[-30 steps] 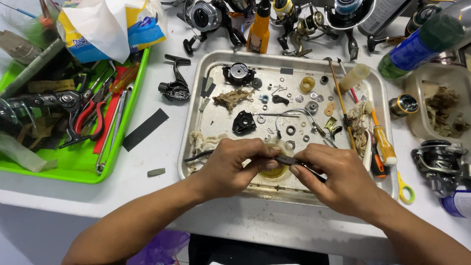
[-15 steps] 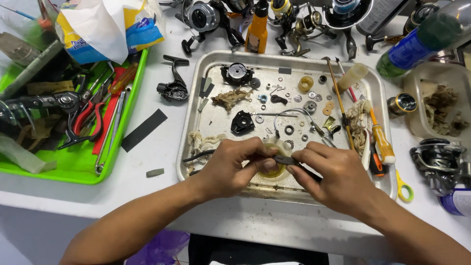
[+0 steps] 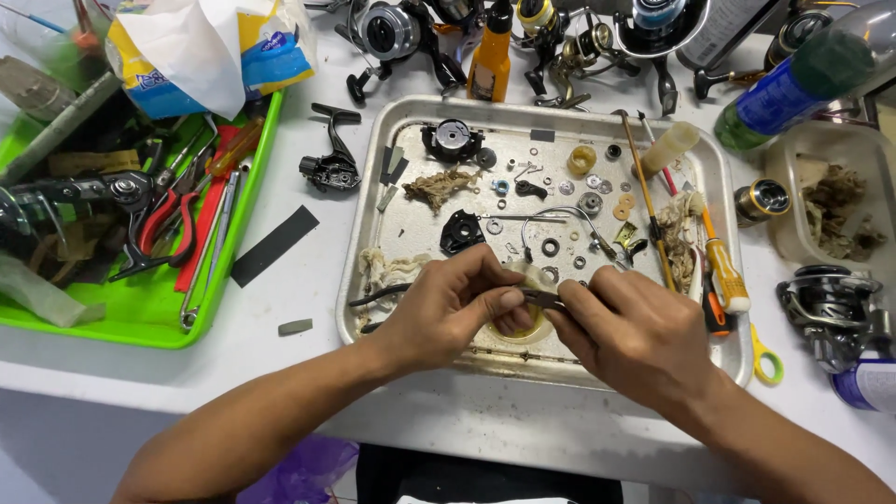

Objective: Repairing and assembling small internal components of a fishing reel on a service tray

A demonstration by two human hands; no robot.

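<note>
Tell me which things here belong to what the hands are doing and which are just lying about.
In use:
left hand and right hand, pinching a thin dark part
pale ring under them
metal tray

Lying about:
green tray of pliers
orange bottle
yellow-handled screwdriver
fishing reel
black strip

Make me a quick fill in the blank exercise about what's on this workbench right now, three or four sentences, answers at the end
1. Both hands, the left hand and the right hand, work over a shallow ____ tray.
2. The pliers with red handles lie in a bright ____ tray.
3. The screwdriver on the right side of the metal tray has an ____ handle.

Missing words: metal; green; orange
</note>
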